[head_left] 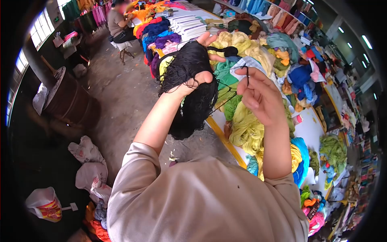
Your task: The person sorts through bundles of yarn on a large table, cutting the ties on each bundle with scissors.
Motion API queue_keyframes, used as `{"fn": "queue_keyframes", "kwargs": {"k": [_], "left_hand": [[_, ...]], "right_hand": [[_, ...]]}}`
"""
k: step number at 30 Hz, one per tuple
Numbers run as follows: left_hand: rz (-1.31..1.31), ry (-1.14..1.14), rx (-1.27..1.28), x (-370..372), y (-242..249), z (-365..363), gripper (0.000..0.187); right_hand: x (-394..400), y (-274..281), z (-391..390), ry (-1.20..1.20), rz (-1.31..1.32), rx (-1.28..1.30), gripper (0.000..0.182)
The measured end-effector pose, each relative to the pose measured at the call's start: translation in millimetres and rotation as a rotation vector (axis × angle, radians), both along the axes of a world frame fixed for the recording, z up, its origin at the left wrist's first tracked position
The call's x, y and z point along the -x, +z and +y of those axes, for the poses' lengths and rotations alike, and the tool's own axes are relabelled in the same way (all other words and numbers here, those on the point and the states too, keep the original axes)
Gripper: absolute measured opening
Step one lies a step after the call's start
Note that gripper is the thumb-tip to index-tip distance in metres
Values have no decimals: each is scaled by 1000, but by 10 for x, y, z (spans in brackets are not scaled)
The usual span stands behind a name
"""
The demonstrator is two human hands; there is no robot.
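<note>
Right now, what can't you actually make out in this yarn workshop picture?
Head view only:
- Left hand: its palm is hidden under the black yarn hank.
- Right hand: the pinched black strand is too thin to follow.
- Long table: its far end is too small, the edges darkened by the lens.

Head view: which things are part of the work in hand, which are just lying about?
In hand:
- black yarn skein, looped over left hand
- black strand, pinched by right hand

Lying about:
- yellow yarn
- blue yarn
- white sacks
- wooden barrel
</note>
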State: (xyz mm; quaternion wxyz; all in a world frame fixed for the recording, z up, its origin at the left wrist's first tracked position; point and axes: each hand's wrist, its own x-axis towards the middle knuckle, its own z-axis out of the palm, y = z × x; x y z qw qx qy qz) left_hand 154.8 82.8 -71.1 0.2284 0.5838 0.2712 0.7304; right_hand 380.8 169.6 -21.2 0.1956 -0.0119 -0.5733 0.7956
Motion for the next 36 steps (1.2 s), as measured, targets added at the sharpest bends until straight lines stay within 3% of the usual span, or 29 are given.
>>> {"fn": "queue_keyframes", "kwargs": {"k": [2,3,4,6,7,10,11,14,17,20,21,23,24,25,26,28,31,33,36], "left_hand": [[161,163,70,42,3,39,137],[388,300,25,188,-70,93,136],[388,298,26,140,-62,91,136],[383,495,47,9,-24,73,133],[398,542,92,21,-25,70,126],[-286,110,-17,-22,-126,198,108],[-367,105,41,-38,-86,175,100],[-562,-129,16,13,-47,149,98],[-676,-186,-17,-1,10,115,94],[-664,-174,-46,-6,8,134,99],[-660,-190,-60,-28,7,146,100],[-619,-177,-50,-107,19,195,102],[-579,-161,-44,-161,19,219,103],[-514,-142,-19,-220,21,247,109],[-388,-123,-15,-276,11,278,111],[-90,-79,5,-355,31,264,120],[225,51,38,-291,31,253,127],[246,57,67,-300,59,171,127],[207,32,108,-354,41,35,123]], "right_hand": [[10,14,-10,9,20,-18,32],[24,14,-28,23,40,-32,32],[35,16,-83,21,40,-30,32],[51,37,-295,-38,-13,-421,38],[58,46,-417,60,-82,-536,37],[96,-105,-675,255,-174,-1100,34],[91,-255,-700,218,-99,-1304,34],[22,-407,-669,288,-251,-1377,39],[-69,-488,-651,107,-360,-1551,39],[-155,-72,-715,0,-262,-1469,34],[-163,26,-734,-102,-40,-1414,27],[-115,93,-698,-18,298,-1133,20],[-83,127,-668,177,176,-922,11],[65,-38,-631,214,100,-819,8],[194,-156,-638,246,-208,-441,12],[560,-693,-416,24,-356,-411,15],[731,-982,-339,-225,-192,-296,18],[890,-1314,-161,-332,-256,-352,19],[930,-982,-399,-704,-362,-297,22]]}}
